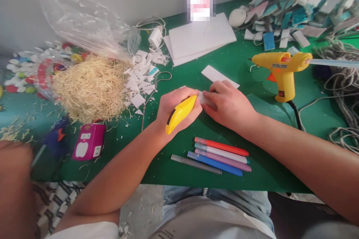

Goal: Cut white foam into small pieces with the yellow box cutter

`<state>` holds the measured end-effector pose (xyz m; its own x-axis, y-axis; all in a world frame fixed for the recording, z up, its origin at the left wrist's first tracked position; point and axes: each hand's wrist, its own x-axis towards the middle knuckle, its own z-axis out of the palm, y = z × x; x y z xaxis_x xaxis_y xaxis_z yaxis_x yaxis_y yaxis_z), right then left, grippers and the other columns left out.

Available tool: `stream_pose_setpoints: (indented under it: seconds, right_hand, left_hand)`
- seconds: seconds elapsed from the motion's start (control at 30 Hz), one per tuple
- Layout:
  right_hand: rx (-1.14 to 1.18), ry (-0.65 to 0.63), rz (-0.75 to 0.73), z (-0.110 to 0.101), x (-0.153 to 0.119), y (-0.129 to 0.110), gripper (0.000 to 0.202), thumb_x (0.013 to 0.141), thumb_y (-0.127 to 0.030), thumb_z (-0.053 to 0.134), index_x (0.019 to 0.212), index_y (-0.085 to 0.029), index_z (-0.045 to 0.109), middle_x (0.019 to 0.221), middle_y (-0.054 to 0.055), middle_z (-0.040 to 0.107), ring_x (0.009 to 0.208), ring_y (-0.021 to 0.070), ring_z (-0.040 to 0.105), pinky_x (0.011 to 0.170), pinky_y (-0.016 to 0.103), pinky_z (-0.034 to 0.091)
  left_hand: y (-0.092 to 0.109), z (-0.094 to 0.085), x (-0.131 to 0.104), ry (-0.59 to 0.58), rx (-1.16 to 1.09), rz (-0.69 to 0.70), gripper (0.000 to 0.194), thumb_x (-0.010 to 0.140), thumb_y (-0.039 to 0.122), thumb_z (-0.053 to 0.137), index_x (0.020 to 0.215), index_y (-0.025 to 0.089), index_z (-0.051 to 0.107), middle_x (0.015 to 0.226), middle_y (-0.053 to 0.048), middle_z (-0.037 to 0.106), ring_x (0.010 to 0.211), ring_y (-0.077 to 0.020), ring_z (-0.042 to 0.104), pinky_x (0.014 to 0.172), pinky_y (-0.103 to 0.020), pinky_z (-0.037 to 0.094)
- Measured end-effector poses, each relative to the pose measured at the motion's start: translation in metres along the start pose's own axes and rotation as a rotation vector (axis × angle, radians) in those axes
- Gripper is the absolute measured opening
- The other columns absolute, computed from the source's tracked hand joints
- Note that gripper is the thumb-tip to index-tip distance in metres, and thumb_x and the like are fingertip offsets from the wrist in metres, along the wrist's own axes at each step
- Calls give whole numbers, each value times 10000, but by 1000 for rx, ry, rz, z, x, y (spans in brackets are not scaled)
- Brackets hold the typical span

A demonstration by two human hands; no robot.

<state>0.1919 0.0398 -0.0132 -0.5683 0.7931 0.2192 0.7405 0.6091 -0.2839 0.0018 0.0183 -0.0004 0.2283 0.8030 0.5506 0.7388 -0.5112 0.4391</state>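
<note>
My left hand [176, 109] is wrapped round a yellow utility knife [182, 114], its handle slanting back toward me. The knife's front end meets a small white piece [204, 99], which looks like foam board. My right hand [228, 104] pinches that piece with bent fingers, close beside the left; the fingers partly hide it, and the blade hardly shows. Just beyond the right hand lies a white strip [218, 75]. Nearer my body, several felt-tip pens [221, 146] in red, white, purple, blue and grey rest side by side.
A yellow glue gun [283, 73] with its cord is at right, below piled foam scraps [297, 11]. White sheets [202, 39] lie at the back. Left are straw shreds [92, 86], white offcuts [141, 78], a magenta power socket [89, 142] and another person's arm [15, 186].
</note>
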Motion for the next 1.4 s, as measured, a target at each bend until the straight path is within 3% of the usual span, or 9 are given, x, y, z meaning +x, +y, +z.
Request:
stream_pose_setpoints:
  seconds: [0.2,0.43,0.93,1.4]
  right_hand:
    - [7,-10,12,-2,1,-1,249,949,-283,578,979,-125,767,992,157,642,914,264,523,755,394,513]
    - [17,6,-11,-1,-1,1,255,962,-297,569,991,-136,764,1008,155,639,926,268,526,725,387,496]
    - [12,-8,-1,-2,-1,0,271,968,-303,556,995,-134,767,1022,164,646,937,280,527,733,412,505]
    - [1,-12,7,-1,-2,-1,259,968,-279,533,990,-136,747,1003,161,626,919,276,502,742,405,492]
  left_hand:
    - [0,-5,-1,-25,7,37,115,855,221,623,882,220,735,833,-14,807,706,-163,749,678,-259,607]
    - [0,-6,-7,27,-48,20,125,865,183,645,925,190,754,877,-18,819,735,-149,767,733,-223,618]
    - [-1,-10,-9,9,-39,11,128,889,210,657,958,201,765,911,-22,826,768,-160,785,765,-227,640]
    - [2,-11,-6,-20,6,60,114,865,196,628,886,206,739,832,-6,807,701,-154,753,673,-233,602]
